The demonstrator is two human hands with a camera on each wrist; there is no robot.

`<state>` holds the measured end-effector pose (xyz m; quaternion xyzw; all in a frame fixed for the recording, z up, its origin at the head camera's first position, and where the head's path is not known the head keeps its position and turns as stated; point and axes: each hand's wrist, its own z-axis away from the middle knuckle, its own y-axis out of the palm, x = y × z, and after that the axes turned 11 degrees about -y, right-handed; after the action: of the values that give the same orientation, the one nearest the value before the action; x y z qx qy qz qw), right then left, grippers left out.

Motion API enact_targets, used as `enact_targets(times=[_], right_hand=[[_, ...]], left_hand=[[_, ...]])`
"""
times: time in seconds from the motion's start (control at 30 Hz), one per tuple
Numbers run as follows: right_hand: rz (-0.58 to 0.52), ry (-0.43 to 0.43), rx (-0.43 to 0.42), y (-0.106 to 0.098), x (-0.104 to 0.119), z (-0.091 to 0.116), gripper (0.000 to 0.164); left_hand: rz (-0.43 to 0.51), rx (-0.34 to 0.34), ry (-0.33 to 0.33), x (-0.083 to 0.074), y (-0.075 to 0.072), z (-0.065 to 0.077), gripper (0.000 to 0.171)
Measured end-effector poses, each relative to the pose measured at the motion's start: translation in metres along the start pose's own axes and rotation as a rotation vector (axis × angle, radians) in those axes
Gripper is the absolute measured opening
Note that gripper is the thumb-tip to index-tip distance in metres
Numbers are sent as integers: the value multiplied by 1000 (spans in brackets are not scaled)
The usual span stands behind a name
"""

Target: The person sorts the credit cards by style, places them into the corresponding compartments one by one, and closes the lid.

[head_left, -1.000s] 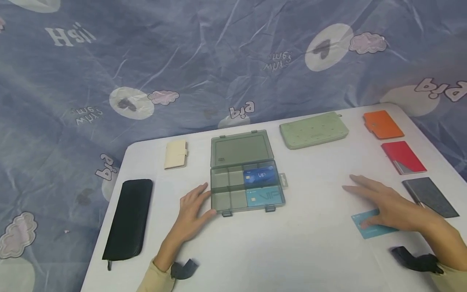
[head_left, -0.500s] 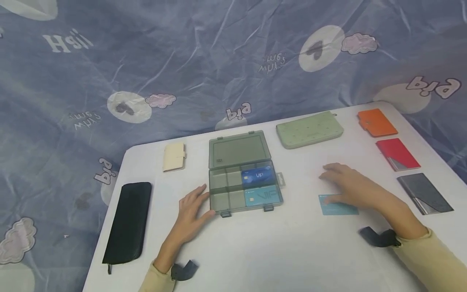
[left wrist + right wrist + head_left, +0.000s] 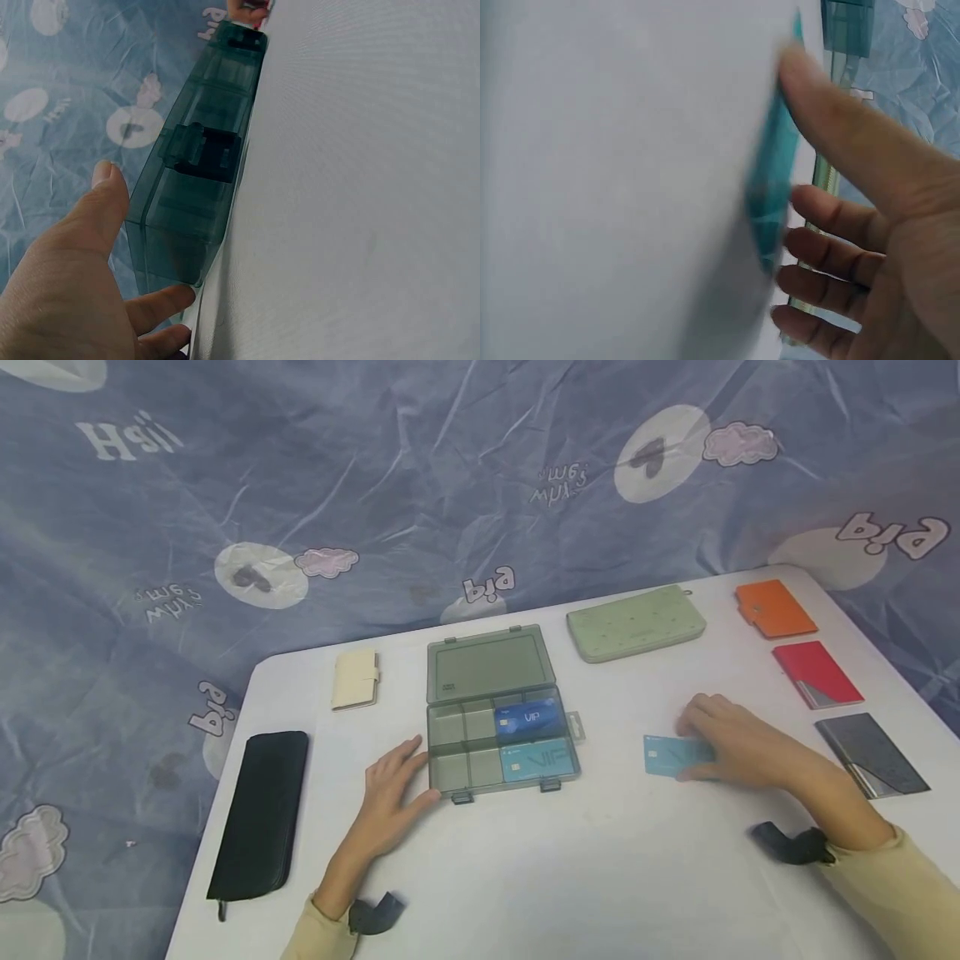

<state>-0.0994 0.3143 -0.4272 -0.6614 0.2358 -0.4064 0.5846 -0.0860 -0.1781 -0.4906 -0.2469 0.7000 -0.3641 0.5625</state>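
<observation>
A teal VIP card (image 3: 663, 755) is gripped by my right hand (image 3: 731, 739), with the thumb at its near edge and the fingers round its far side. The right wrist view has this card (image 3: 775, 165) tilted over the white surface. Left of it lies a translucent grey-green compartment box (image 3: 448, 770), its lid (image 3: 491, 665) folded back. Inside its right half are a blue VIP card (image 3: 531, 718) and another teal VIP card (image 3: 537, 761). My left hand (image 3: 390, 802) rests beside the box's left side, fingers extended, with a fingertip at the box's lower corner in the left wrist view.
Along the left are a black zip wallet (image 3: 260, 814) and a cream card holder (image 3: 356, 679). A green zip wallet (image 3: 636, 623) lies at the back. Orange (image 3: 777, 608), red (image 3: 817, 674) and dark grey card holders (image 3: 872, 753) line the right of the white table (image 3: 570, 877).
My right hand has moved left with the teal card, away from the dark grey card holder, and its fingers have closed in on the card. The left hand stays by the box.
</observation>
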Motion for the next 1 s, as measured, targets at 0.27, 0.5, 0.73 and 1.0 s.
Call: enact_targets(times=[0.27, 0.5, 0.73, 1.0], right_hand=[[-34, 65, 59, -2, 1, -11, 54], [-77, 62, 96, -3, 7, -19, 57], [-121, 108, 115, 0, 8, -19, 63], [-112, 61, 83, -1, 11, -17, 56]], left_hand=[[0, 3, 4, 0, 1, -1, 56], [-14, 0, -19, 0, 0, 0, 58], [-20, -8, -25, 1, 1, 2, 57], [-15, -10, -14, -1, 0, 2, 57]])
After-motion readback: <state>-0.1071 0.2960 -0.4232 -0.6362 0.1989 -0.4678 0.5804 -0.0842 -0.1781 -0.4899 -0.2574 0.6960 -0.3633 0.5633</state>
